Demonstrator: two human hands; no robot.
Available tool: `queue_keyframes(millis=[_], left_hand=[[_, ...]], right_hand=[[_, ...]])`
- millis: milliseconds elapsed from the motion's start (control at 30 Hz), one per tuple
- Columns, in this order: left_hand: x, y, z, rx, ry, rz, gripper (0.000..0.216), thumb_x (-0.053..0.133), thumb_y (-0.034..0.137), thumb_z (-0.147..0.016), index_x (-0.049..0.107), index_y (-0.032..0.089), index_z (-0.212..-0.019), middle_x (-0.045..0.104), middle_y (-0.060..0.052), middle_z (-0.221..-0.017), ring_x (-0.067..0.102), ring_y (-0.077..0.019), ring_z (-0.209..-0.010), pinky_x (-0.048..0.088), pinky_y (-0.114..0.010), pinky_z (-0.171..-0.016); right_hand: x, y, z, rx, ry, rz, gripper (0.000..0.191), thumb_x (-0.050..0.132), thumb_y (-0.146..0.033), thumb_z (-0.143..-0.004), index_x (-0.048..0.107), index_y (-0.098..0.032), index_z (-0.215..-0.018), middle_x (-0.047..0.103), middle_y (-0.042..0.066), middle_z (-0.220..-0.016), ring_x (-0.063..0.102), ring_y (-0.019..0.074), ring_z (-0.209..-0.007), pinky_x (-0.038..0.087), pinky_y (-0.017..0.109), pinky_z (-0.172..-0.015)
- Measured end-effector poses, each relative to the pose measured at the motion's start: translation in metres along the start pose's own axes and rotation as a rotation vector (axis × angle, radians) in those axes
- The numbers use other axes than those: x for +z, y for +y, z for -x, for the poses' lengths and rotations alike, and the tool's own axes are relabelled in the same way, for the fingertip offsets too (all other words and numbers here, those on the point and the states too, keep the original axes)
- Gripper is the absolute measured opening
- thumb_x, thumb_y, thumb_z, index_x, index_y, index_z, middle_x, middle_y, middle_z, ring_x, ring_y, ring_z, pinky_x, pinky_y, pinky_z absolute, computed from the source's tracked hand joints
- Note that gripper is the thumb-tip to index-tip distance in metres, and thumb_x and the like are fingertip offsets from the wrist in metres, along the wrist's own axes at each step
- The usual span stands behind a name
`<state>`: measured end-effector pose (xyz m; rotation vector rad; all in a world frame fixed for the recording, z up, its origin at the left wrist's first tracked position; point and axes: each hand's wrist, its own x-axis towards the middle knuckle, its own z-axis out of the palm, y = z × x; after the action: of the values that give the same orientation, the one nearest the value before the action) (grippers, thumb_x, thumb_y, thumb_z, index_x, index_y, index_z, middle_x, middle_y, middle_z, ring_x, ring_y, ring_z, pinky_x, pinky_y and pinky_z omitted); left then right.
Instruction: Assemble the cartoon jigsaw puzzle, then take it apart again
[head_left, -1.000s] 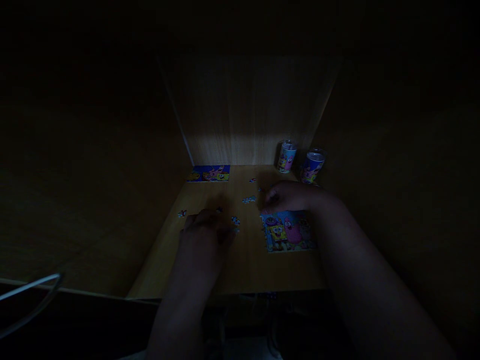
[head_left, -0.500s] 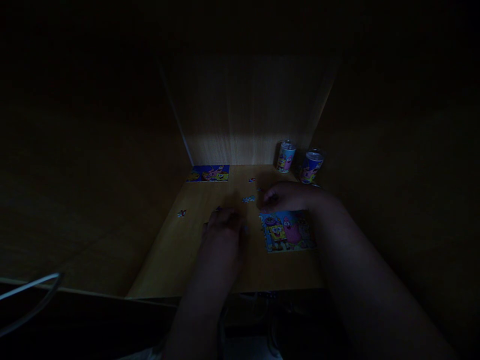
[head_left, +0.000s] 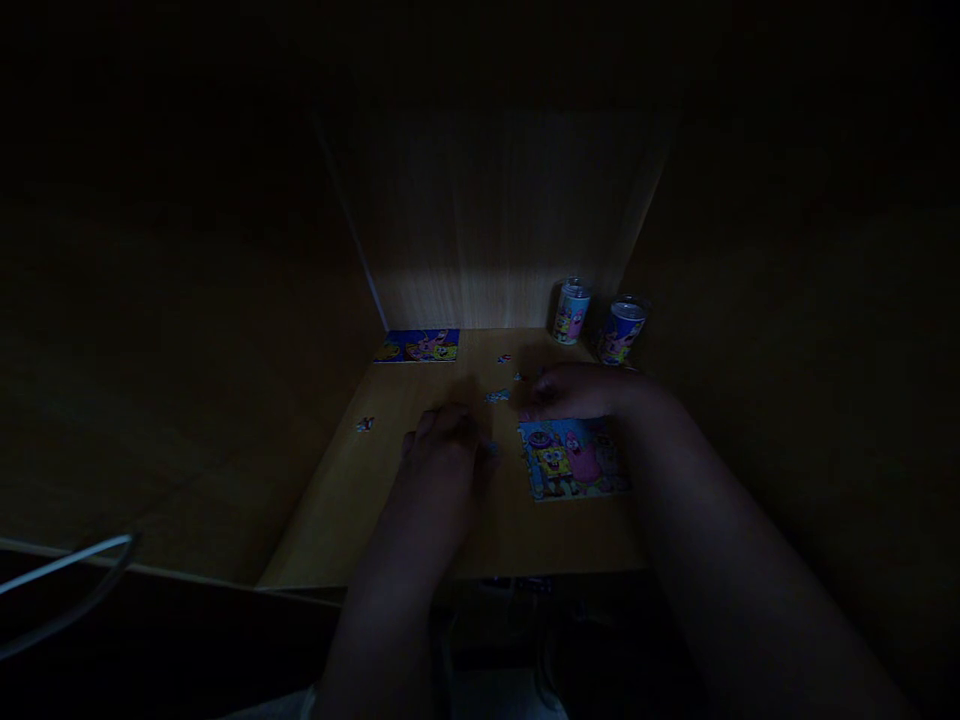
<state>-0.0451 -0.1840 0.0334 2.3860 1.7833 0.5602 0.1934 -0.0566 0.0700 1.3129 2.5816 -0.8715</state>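
Note:
A partly assembled jigsaw puzzle (head_left: 574, 470) with bright cartoon figures lies flat at the right of the wooden table. My right hand (head_left: 574, 390) is at its far edge, fingers closed and bent down; dimness hides what they pinch. To the left of the puzzle is my left hand (head_left: 442, 450), low over the table with curled fingers. A small pale-blue jigsaw piece (head_left: 490, 448) shows at its thumb side and seems held there. Loose pieces lie beyond the hands: a pale joined cluster (head_left: 497, 396), a small piece (head_left: 504, 358) and another piece (head_left: 518, 377).
One more loose piece (head_left: 364, 425) lies at the left. A blue picture card (head_left: 420, 346) rests at the back left. Two clear-lidded cartoon canisters, one light (head_left: 571, 312) and one dark blue (head_left: 622, 330), stand back right. Wooden panels enclose the table; a white cable (head_left: 67, 563) hangs lower left.
My left hand has shifted slightly, its fingers a little farther forward, and the pale-blue piece beside its thumb shows more. My right hand stays at the puzzle's far edge, nearly unmoved.

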Motion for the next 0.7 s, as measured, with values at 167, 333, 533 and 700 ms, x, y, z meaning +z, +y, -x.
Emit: queue_keyframes(millis=[167,333,533,700], left_hand=[[0.006,0.009,-0.011,0.013,0.019,-0.041,0.013,0.073,0.021,-0.103,0.075,0.017,-0.115,0.07,-0.018,-0.14,0.062,-0.0391,-0.131,0.053,-0.055,-0.111],[0.012,0.015,-0.017,0.03,0.027,-0.078,0.012,0.074,0.02,-0.103,0.075,0.017,-0.115,0.069,-0.017,-0.143,0.062,-0.0383,-0.131,0.052,-0.054,-0.11],[0.015,0.016,-0.017,0.056,0.025,-0.094,0.015,0.074,0.022,-0.104,0.074,0.017,-0.118,0.069,-0.017,-0.145,0.06,-0.0389,-0.132,0.05,-0.056,-0.111],[0.016,0.018,-0.019,0.052,0.019,-0.101,0.018,0.074,0.02,-0.104,0.075,0.017,-0.122,0.068,-0.017,-0.148,0.06,-0.0391,-0.134,0.051,-0.057,-0.111]], right_hand=[[0.001,0.002,-0.003,-0.018,-0.005,-0.006,0.057,0.062,-0.071,-0.097,0.08,-0.018,-0.09,0.074,0.002,-0.083,0.063,0.0193,-0.074,0.043,0.032,-0.067],[0.003,0.003,-0.005,-0.046,0.007,-0.038,0.042,0.067,-0.058,-0.096,0.082,-0.019,-0.093,0.078,0.003,-0.089,0.067,0.0211,-0.08,0.046,0.032,-0.071],[0.005,0.001,-0.006,-0.05,0.01,-0.046,0.033,0.069,-0.05,-0.097,0.083,-0.02,-0.094,0.081,0.003,-0.093,0.068,0.0223,-0.084,0.047,0.032,-0.073],[0.007,0.0,-0.008,-0.054,0.017,-0.056,0.032,0.071,-0.05,-0.095,0.083,-0.022,-0.092,0.078,0.001,-0.086,0.066,0.0202,-0.079,0.045,0.032,-0.071]])
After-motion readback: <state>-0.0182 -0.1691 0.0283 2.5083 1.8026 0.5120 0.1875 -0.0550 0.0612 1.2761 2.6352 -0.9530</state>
